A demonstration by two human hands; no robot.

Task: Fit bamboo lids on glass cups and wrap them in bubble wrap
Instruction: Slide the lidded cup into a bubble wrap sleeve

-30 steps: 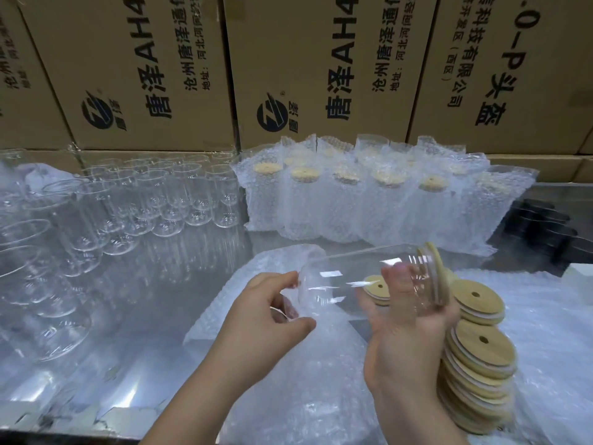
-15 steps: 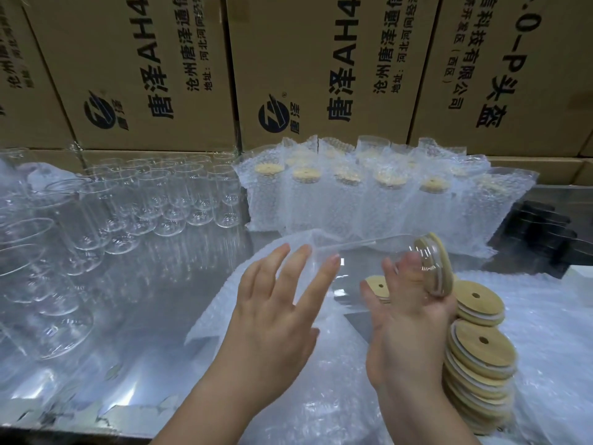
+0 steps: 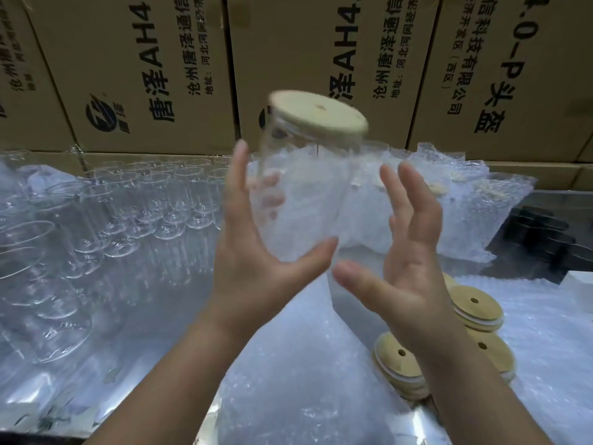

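Observation:
A clear glass cup (image 3: 298,200) with a bamboo lid (image 3: 317,115) on top is held up in the air, nearly upright and blurred by motion. My left hand (image 3: 256,277) grips its lower part, thumb across the base and fingers behind the glass. My right hand (image 3: 407,271) is just to the right of the cup with its fingers spread and straight, holding nothing; whether it touches the glass is unclear. A bubble wrap sheet (image 3: 288,364) lies on the table below my hands.
Loose bamboo lids (image 3: 475,313) are stacked at the right. Wrapped lidded cups (image 3: 465,200) stand in rows at the back, bare glasses (image 3: 128,213) fill the left side. Cardboard boxes (image 3: 144,75) form a wall behind. Dark items (image 3: 542,232) sit far right.
The lidded cup went from lying sideways in my right hand to upright and higher in my left hand. My right hand let go and opened.

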